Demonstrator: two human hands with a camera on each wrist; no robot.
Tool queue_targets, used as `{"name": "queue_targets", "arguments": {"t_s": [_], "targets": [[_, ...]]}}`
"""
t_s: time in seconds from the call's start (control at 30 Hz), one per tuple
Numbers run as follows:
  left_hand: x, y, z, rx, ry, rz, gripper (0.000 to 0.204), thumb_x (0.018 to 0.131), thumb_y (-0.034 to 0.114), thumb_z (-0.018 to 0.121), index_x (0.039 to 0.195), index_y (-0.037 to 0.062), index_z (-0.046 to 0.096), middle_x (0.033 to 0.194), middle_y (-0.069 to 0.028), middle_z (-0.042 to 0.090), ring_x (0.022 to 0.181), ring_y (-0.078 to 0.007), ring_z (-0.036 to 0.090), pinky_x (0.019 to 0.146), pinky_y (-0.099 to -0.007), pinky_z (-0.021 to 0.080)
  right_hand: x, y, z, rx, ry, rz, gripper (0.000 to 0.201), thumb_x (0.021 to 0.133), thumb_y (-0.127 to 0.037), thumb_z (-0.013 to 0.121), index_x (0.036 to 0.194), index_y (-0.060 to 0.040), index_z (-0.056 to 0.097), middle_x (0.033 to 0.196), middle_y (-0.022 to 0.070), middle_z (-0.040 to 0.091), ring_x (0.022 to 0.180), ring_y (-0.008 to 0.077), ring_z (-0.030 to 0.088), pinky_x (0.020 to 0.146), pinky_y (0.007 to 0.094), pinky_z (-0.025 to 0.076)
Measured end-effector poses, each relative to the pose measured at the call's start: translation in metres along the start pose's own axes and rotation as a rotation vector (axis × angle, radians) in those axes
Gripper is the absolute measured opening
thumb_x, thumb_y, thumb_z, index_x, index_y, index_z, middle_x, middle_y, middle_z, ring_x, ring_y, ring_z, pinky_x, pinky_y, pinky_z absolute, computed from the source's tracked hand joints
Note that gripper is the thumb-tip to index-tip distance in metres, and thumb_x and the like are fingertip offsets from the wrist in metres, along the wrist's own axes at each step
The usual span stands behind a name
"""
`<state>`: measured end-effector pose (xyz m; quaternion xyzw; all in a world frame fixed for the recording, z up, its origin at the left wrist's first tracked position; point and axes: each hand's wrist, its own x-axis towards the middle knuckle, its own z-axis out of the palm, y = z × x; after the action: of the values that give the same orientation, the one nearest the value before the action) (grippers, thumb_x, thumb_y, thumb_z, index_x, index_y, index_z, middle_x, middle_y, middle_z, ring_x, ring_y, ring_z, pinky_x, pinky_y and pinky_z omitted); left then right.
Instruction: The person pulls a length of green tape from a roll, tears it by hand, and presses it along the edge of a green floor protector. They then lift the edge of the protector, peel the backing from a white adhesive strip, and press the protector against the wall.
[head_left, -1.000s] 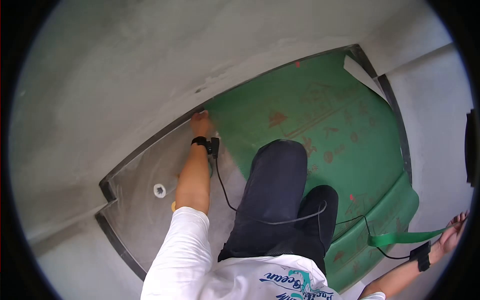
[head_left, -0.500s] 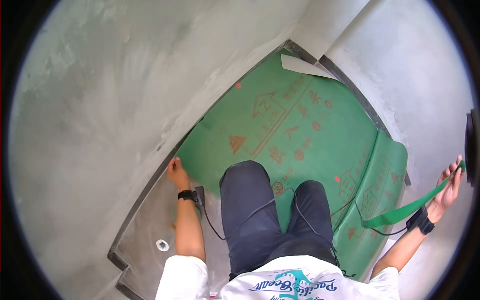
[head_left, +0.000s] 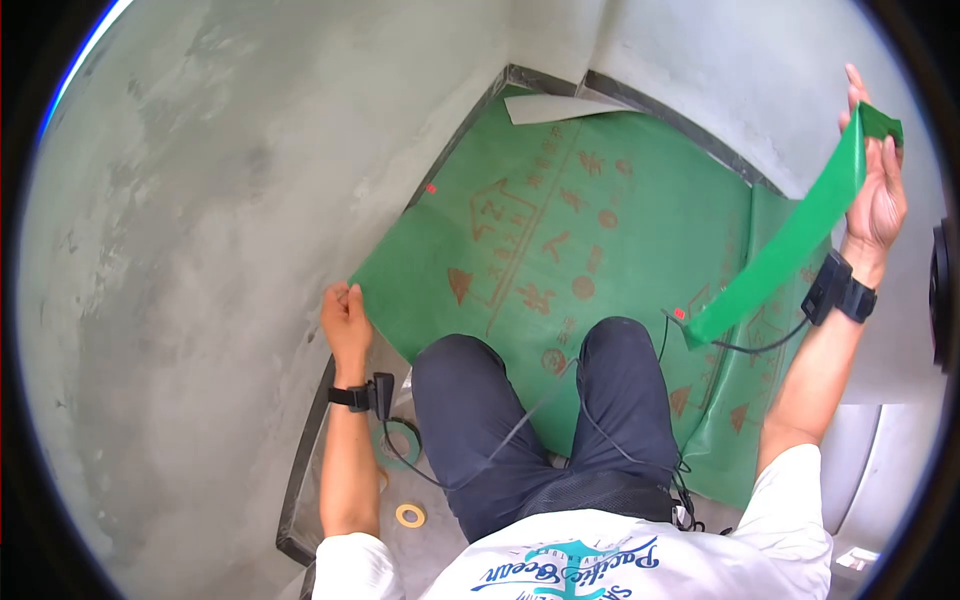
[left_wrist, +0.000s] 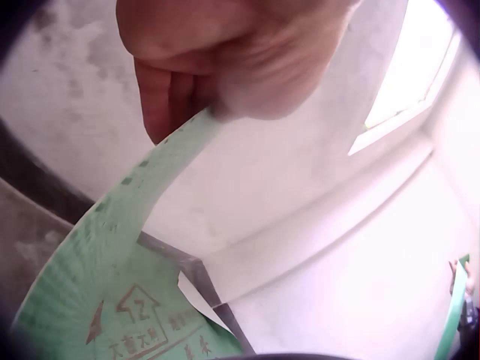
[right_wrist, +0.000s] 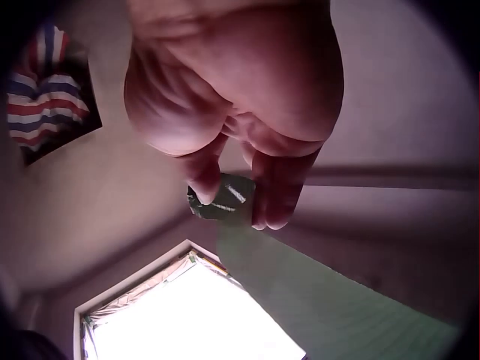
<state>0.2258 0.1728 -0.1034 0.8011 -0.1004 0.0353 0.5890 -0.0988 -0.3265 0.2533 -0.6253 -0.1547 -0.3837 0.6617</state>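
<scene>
A green printed floor-covering sheet (head_left: pixel 640 220) lies in the corner of the room, under and in front of the person's knees. My left hand (head_left: pixel 345 315) pinches its near left corner beside the wall; in the left wrist view the sheet (left_wrist: pixel 112 240) curves down from the fingers. Raised at the far right, my right hand (head_left: pixel 875 200) holds one end of a narrow green strip (head_left: pixel 790 240) between thumb and fingers. The strip slants down and overlaps the sheet near the right knee. In the right wrist view, a folded end (right_wrist: pixel 225 196) shows between the fingertips.
A yellow tape roll (head_left: pixel 419 521) and a larger green roll (head_left: pixel 384 440) lie on the grey floor by the left forearm. Dark skirting (head_left: pixel 660 105) edges the walls. A pale flap (head_left: pixel 550 109) turns up at the far edge. Cables run from both wrists across the legs.
My left hand has drawn the sheet's corner up from the floor beside the wall. The right hand has risen with the strip, stretching it upward. The head view has shifted.
</scene>
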Motion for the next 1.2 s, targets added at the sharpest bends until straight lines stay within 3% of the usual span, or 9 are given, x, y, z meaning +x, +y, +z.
{"name": "queue_targets", "arguments": {"t_s": [0.07,0.2,0.27,0.33,0.53,0.87,0.93,0.97,1.2], "targets": [[0.000,0.050,0.005,0.093,-0.064,0.079,0.016,0.097,0.014,0.059,0.101,-0.0011,0.056,0.058,0.0030,0.050,0.053,-0.0051,0.038,0.051,-0.0251,0.032,-0.007,0.010,0.020,-0.012,0.045,-0.016,0.031,0.100,-0.012,0.053,0.130,-0.0038,0.059,0.143,0.0279,0.046,0.130,0.0279,0.053,0.102,0.0355,0.051],[0.017,0.085,0.024,0.140,-0.143,0.117,0.017,0.097,0.014,0.059,0.101,-0.0019,0.055,0.058,0.0017,0.050,0.052,-0.0049,0.037,0.050,-0.0255,0.032,-0.008,0.023,0.020,0.052,-0.026,-0.029,0.029,0.099,-0.009,0.053,0.127,-0.0074,0.062,0.150,0.0295,0.036,0.132,0.0268,0.051,0.102,0.0348,0.049],[0.008,0.100,0.024,0.148,-0.145,0.167,0.013,0.098,0.012,0.058,0.101,-0.0011,0.056,0.059,0.0025,0.051,0.053,-0.0037,0.038,0.050,-0.0235,0.031,-0.002,0.028,0.020,0.240,0.233,-0.071,0.032,0.097,-0.027,0.062,0.113,0.0004,0.065,0.107,0.0146,0.069,0.097,0.0296,0.065,0.086,0.0417,0.052],[-0.003,0.141,0.028,0.053,-0.165,0.178,0.011,0.099,0.010,0.057,0.102,-0.0005,0.056,0.061,0.0033,0.052,0.053,-0.0028,0.038,0.050,-0.0224,0.031,-0.002,0.032,0.001,0.110,0.123,-0.035,0.038,0.093,-0.033,0.066,0.125,-0.0127,0.064,0.125,0.0126,0.064,0.113,0.0332,0.060,0.097,0.0469,0.049],[-0.047,0.177,0.031,-0.261,-0.129,0.274,0.008,0.100,0.008,0.056,0.105,0.0013,0.056,0.073,0.0035,0.061,0.059,0.0007,0.043,0.050,-0.0183,0.031,0.011,0.054,0.043,0.094,0.105,0.134,0.015,0.096,-0.013,0.060,0.111,-0.0118,0.064,0.089,0.0094,0.071,0.075,0.0171,0.071,0.062,0.0294,0.060],[-0.038,0.181,0.028,-0.458,-0.156,0.176,0.012,0.100,0.011,0.059,0.102,-0.0003,0.062,0.072,0.0071,0.058,0.060,0.0018,0.041,0.053,-0.0164,0.029,0.039,0.107,0.134,0.131,-0.125,0.347,0.014,0.097,-0.012,0.060,0.109,-0.0092,0.066,0.089,0.0065,0.071,0.075,0.0139,0.067,0.069,0.0269,0.055],[-0.037,0.184,0.030,-0.506,-0.123,0.134,0.012,0.100,0.011,0.059,0.102,-0.0001,0.063,0.072,0.0070,0.058,0.060,0.0019,0.041,0.053,-0.0161,0.030,0.037,0.111,0.149,-0.040,-0.256,0.420,0.030,0.097,-0.013,0.060,0.125,-0.0037,0.062,0.113,0.0185,0.068,0.099,0.0192,0.069,0.084,0.0307,0.057],[-0.036,0.180,0.028,-0.519,-0.130,0.107,0.011,0.099,0.011,0.060,0.102,0.0002,0.063,0.072,0.0068,0.059,0.059,0.0018,0.041,0.052,-0.0162,0.030,0.034,0.115,0.167,-0.105,-0.241,0.407,0.026,0.095,-0.009,0.062,0.120,-0.0034,0.064,0.089,0.0068,0.072,0.074,0.0115,0.067,0.072,0.0277,0.057],[-0.041,0.206,0.014,-0.568,-0.077,-0.185,0.019,0.098,0.015,0.062,0.109,-0.0005,0.064,0.075,0.0053,0.060,0.057,0.0003,0.043,0.050,-0.0177,0.033,0.023,0.135,0.225,-0.133,-0.703,0.640,0.024,0.096,-0.003,0.056,0.119,-0.0004,0.063,0.099,0.0037,0.070,0.084,0.0091,0.064,0.078,0.0259,0.053]]}}
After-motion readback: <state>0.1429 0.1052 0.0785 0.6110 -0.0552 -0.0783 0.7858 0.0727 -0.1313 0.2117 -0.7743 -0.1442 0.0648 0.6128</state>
